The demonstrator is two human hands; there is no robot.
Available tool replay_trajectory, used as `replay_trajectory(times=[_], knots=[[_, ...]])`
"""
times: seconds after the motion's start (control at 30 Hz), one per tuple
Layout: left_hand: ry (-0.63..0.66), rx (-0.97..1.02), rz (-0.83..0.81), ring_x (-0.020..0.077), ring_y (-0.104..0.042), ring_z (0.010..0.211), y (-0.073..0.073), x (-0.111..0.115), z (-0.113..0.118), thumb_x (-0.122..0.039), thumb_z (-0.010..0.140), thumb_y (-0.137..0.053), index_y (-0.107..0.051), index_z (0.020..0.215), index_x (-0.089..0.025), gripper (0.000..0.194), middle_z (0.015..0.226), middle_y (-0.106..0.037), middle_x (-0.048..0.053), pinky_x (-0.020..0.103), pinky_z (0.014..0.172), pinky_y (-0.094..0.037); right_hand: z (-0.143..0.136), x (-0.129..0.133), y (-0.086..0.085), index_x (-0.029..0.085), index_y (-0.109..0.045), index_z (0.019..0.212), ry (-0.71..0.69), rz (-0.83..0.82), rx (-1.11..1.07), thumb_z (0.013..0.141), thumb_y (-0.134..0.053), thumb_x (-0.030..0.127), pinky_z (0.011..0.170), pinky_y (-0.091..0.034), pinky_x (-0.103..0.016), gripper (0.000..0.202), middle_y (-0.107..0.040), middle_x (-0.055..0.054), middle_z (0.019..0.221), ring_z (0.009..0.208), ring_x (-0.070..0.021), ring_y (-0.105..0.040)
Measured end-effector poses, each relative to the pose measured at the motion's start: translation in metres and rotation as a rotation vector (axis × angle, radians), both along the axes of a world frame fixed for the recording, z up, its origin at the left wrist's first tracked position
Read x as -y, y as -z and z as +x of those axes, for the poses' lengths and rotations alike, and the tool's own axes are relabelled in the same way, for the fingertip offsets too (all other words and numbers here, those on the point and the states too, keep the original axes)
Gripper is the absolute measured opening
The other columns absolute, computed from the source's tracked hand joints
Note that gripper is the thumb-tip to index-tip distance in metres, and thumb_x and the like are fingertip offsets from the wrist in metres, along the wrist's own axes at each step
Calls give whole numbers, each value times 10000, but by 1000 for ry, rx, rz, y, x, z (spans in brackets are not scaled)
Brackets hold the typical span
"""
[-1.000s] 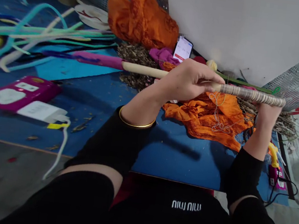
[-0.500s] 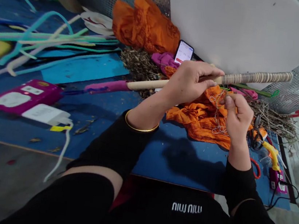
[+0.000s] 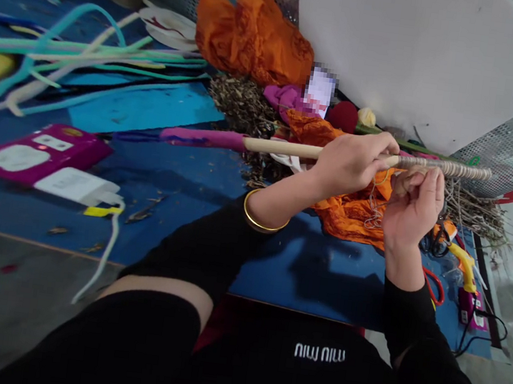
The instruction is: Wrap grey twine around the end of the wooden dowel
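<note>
A pale wooden stick (image 3: 285, 148) lies crosswise in the air above the table, gripped near its middle by my left hand (image 3: 352, 164). Purple cloth (image 3: 204, 137) wraps its left end, and close turns of grey-brown string (image 3: 465, 171) cover the right part. My right hand (image 3: 413, 206) is closed in a pinch just under the start of the winding, with the thin string in its fingertips. Loose string (image 3: 375, 214) trails over crumpled orange cloth (image 3: 348, 213) below. My fingers hide the exact spot where the string meets the stick.
On the blue table (image 3: 177, 219) lie foam-like coloured strips (image 3: 108, 62), a purple power socket (image 3: 39, 154) with a white plug, dried plant bits (image 3: 242, 105) and twigs (image 3: 476, 211). A yellow glue gun (image 3: 464, 266) and red-handled scissors (image 3: 435, 288) sit at right. A phone (image 3: 319, 90) leans behind.
My left hand and the stick have shifted right, and the stick is now nearly level. My right hand has risen to the wound part and turned, its fingers against the underside.
</note>
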State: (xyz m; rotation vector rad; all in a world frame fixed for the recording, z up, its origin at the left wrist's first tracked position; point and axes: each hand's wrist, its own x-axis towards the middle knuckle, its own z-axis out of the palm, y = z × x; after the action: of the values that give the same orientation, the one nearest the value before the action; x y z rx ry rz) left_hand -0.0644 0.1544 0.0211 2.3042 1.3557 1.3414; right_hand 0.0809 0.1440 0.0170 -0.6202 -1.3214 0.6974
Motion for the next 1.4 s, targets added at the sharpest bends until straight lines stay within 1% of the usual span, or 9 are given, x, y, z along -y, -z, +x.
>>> replay_trajectory(times=[0.2, 0.4, 0.47, 0.53, 0.63, 0.8, 0.93, 1.2, 1.4], knots=[[-61, -111, 11, 244, -738, 936, 0, 10, 12, -259, 991, -472, -693, 1148, -190, 280, 1056, -787, 73, 341, 781, -535, 5, 13, -2, 249, -467, 709, -21, -53, -49, 992, -560, 505, 452, -318, -258, 393, -324, 55, 638, 498, -99, -297], [-67, -140, -5, 237, -729, 917, 3, 6, 10, -230, 964, -487, -693, 1134, -198, 269, 1055, -787, 69, 327, 754, -520, 1, 10, 0, 257, -465, 732, 56, -33, 86, 990, -532, 586, 472, -401, -272, 424, -370, 42, 643, 512, -102, -355], [-51, -137, -19, 231, -728, 927, 3, 4, 7, -228, 967, -498, -695, 1122, -202, 252, 1069, -789, 66, 322, 759, -517, 4, 8, -6, 259, -496, 738, 36, 23, 156, 996, -526, 586, 569, -497, -303, 417, -425, 27, 666, 573, -121, -458], [-39, -135, -41, 239, -729, 957, 1, 4, 5, -231, 972, -517, -699, 1121, -195, 237, 1085, -790, 74, 329, 775, -513, 11, 8, -15, 261, -556, 740, 23, 110, 231, 1005, -542, 549, 767, -575, -370, 391, -527, -5, 751, 752, -163, -598], [-37, -137, -72, 254, -731, 987, -1, 4, 2, -239, 976, -541, -705, 1132, -186, 233, 1088, -791, 83, 340, 797, -508, 26, 5, -27, 266, -649, 747, 103, 221, 353, 1005, -595, 458, 990, -540, -443, 327, -607, -38, 875, 1003, -220, -631], [-18, -178, -93, 258, -738, 1000, -2, 6, 3, -233, 985, -529, -710, 1166, -182, 260, 1118, -795, 82, 343, 814, -514, 44, -5, -32, 260, -649, 785, 26, 235, 456, 1033, -550, 444, 891, -572, -424, 324, -598, -6, 785, 831, -188, -632], [-28, -227, -67, 256, -741, 967, 0, 7, 4, -256, 991, -533, -710, 1167, -184, 260, 1116, -799, 81, 341, 791, -517, 46, -11, -29, 253, -650, 784, -21, 282, 524, 1036, -551, 424, 922, -569, -392, 320, -640, -8, 850, 922, -172, -659], [-61, -414, 42, 281, -742, 940, 0, 9, 2, -235, 982, -487, -689, 1179, -147, 296, 1087, -786, 124, 356, 736, -521, 43, -18, -26, 247, -594, 751, 6, 191, 578, 1035, -526, 502, 921, -561, -371, 388, -655, -20, 875, 973, -179, -671], [-73, -452, 180, 239, -731, 874, 5, 9, 6, -202, 998, -449, -669, 1242, -168, 330, 992, -780, 93, 317, 677, -491, 45, -18, -24, 239, -567, 754, 85, 151, 657, 1043, -506, 506, 803, -519, -311, 398, -619, -8, 839, 847, -150, -612]])
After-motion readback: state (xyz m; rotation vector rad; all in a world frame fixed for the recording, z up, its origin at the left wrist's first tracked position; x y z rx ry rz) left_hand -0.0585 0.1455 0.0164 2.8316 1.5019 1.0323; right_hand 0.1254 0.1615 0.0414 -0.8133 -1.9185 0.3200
